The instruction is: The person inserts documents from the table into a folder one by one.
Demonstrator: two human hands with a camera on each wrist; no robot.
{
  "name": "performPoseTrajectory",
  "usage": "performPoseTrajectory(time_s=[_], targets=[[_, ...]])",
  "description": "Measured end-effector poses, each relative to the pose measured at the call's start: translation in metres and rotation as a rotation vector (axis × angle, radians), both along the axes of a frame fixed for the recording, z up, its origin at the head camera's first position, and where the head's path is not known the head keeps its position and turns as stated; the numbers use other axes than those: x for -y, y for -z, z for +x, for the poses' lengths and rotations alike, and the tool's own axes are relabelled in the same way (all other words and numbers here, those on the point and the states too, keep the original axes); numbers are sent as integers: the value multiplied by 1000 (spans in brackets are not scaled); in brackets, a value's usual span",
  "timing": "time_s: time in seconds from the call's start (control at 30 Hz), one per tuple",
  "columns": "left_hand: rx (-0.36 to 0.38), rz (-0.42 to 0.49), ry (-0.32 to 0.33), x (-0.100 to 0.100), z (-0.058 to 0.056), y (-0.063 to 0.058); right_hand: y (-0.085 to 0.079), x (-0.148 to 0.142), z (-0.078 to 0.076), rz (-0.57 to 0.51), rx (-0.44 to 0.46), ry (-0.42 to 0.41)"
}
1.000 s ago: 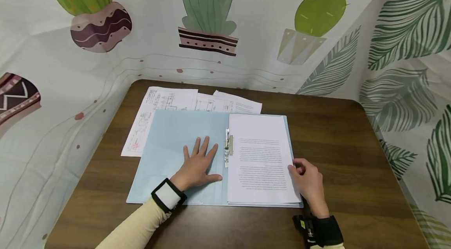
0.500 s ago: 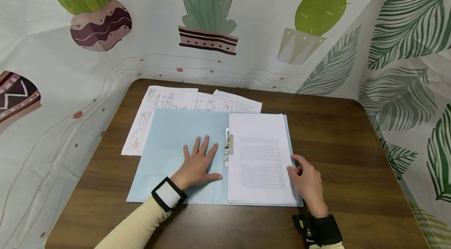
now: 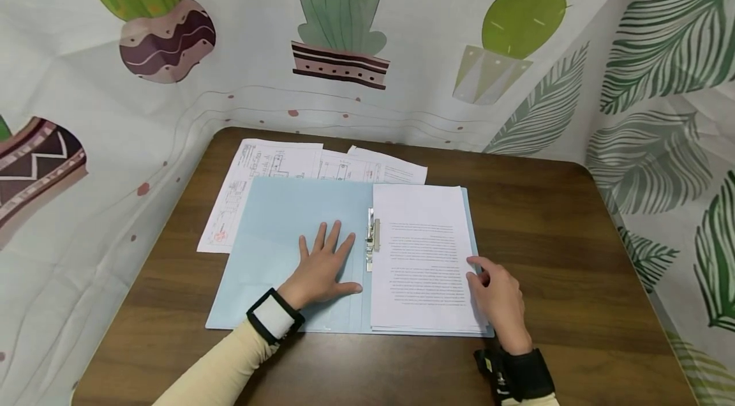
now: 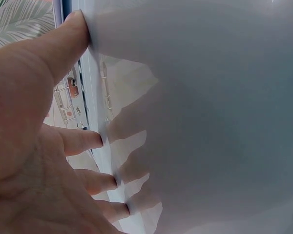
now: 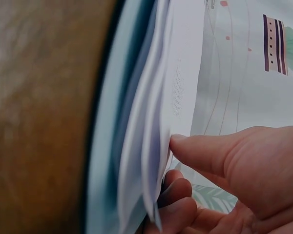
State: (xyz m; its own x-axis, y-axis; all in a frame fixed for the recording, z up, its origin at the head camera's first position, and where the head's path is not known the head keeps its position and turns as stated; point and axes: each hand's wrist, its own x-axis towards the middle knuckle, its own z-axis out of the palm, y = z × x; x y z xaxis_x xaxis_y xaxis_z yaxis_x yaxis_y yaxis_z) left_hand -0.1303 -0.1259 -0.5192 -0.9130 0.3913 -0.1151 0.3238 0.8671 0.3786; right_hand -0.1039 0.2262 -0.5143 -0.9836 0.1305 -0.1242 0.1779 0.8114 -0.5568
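A light blue clip folder (image 3: 287, 208) lies spread open on the table in the head view. Its metal clip (image 3: 370, 240) runs along the spine, and a stack of printed paper (image 3: 416, 265) covers the right side. My left hand (image 3: 321, 269) rests with spread, straight fingers on the bare left cover; the left wrist view shows those fingertips against its glossy surface. At the stack's right edge, my right hand (image 3: 499, 297) pinches the paper. In the right wrist view, the thumb (image 5: 190, 144) touches the top sheet while the other fingers curl at the edge, partly hidden beneath.
Several loose sheets with printed drawings (image 3: 230, 195) stick out from under the folder's upper left. The brown wooden table (image 3: 534, 214) extends right of the folder and in front of it. A fabric backdrop (image 3: 241, 36) with cacti and leaves hangs behind.
My right hand has shifted slightly left along the paper's edge, its index finger now over the sheet's margin. The left hand stays in place.
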Motion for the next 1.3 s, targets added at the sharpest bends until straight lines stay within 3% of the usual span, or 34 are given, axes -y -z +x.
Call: performPoseTrajectory(time_s=[0.8, 1.03, 1.3], targets=[[19, -9, -16, -3, 0, 0, -2, -1, 0, -5, 15, 12], [40, -22, -9, -5, -4, -5, -2, -2, 1, -20, 9, 26], [98, 58, -37, -3, -3, -13, -5, -6, 0, -21, 12, -1]])
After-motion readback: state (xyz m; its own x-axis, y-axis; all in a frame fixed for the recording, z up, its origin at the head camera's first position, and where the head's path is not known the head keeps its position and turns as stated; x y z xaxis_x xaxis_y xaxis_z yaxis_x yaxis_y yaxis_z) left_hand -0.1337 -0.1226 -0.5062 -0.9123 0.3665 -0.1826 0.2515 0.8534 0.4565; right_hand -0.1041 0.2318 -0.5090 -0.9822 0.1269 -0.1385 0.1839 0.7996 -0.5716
